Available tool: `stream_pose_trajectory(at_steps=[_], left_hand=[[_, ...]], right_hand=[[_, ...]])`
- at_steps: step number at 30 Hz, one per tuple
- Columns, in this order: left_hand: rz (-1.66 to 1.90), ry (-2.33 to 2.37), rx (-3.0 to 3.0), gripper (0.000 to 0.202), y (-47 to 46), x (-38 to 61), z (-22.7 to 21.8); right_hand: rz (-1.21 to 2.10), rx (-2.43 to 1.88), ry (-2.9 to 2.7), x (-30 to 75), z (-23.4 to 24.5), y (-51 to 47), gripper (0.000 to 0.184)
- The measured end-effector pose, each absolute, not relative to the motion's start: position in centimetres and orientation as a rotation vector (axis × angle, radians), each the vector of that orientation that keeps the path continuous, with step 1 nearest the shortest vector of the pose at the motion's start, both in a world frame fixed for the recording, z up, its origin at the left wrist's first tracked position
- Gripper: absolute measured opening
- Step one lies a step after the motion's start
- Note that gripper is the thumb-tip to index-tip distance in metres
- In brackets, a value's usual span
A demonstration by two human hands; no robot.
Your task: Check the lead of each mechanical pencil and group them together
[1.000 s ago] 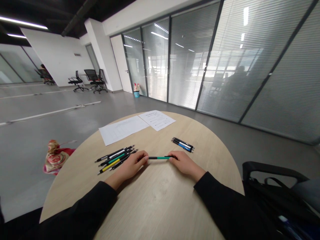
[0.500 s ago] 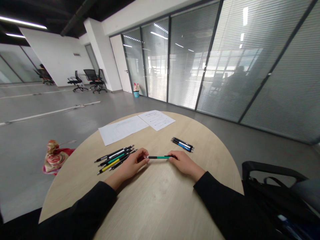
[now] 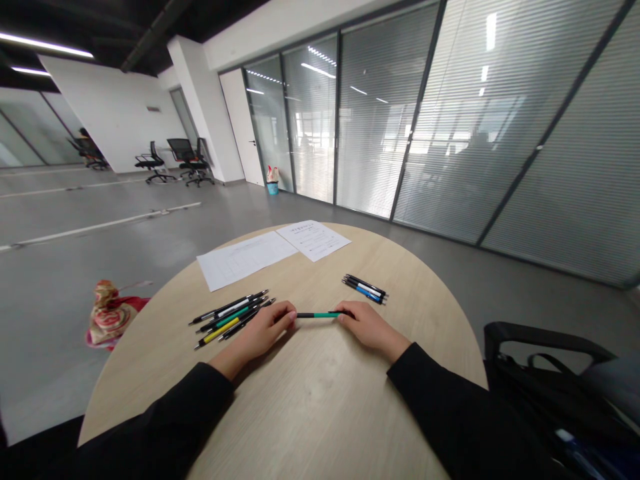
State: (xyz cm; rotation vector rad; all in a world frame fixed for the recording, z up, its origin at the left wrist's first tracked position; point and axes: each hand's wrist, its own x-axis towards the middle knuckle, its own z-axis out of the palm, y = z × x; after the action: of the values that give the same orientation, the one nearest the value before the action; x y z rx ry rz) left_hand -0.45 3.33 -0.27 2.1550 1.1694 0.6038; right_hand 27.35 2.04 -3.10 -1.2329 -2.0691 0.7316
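Observation:
A green and black pen [image 3: 320, 315] lies level between my two hands, just above the table's middle. My left hand [image 3: 269, 327] is closed on its black grip end, thumb and fingers pinched together. Its other end is pinched by my right hand [image 3: 364, 323], which hides that tip. Several pens [image 3: 230, 320] with black, white, green and yellow barrels lie in a loose group beside my left hand. Beyond my right hand is a smaller row of pens [image 3: 365, 289] with black, white and blue barrels.
The round wooden table [image 3: 320, 413] carries two printed sheets, a left paper [image 3: 245, 259] and a right paper [image 3: 315, 240], at its far side. A black chair [image 3: 545, 333] with a bag stands at the right. A patterned bag [image 3: 111, 317] is on the floor at left.
The fingers of my left hand have closed tighter around the pen's black end, covering its tip. My right hand and the other pens stay in place.

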Motion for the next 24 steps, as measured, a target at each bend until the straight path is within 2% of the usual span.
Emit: stream_pose_trajectory(at_steps=[12, 14, 18, 24], left_hand=[[0.560, 1.162, 2.127, 0.050, 3.6, -0.6, -0.4], [0.583, 1.145, 2.106, 0.047, 3.6, -0.5, -0.6], [0.704, 1.087, 2.038, 0.030, 3.7, -0.7, -1.4], [0.769, 1.066, 2.044, 0.022, 4.0, -1.0, -2.1]], right_hand=[[0.746, -1.213, -2.070, 27.4, -3.2, 2.1, 0.018], [0.748, -1.218, -2.067, 27.4, -3.3, 2.1, 0.017], [0.736, -1.238, -2.065, 27.4, -3.3, 2.2, 0.016], [0.727, -1.243, -2.063, 27.4, -3.2, 2.1, 0.016]])
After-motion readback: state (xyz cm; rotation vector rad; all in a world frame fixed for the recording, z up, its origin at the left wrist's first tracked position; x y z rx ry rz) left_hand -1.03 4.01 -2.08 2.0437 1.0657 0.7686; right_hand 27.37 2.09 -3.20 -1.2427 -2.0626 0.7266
